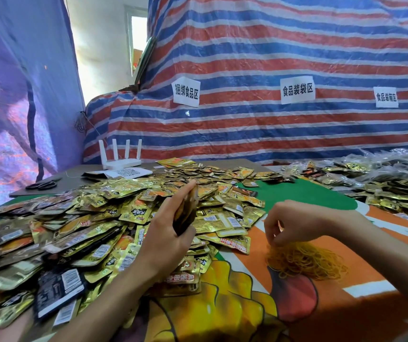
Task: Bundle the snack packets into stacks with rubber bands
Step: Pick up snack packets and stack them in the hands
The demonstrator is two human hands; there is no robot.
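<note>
Left hand (170,233) clamped the light, slippery packet stack (186,211) across its edges. Right hand (294,223) curled over limp rubber bands (306,260), pinch unclear.

table (309,193) | cloth-covered | on it: snack packets (86,218) heap, rubber bands (306,261) pile, grey board (74,181) far-left

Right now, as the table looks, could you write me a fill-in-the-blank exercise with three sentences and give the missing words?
1. The left hand holds a stack of snack ____.
2. The right hand picks from a heap of rubber ____.
3. Left of the white router lies a black pair of ____.
Missing words: packets; bands; scissors.
</note>
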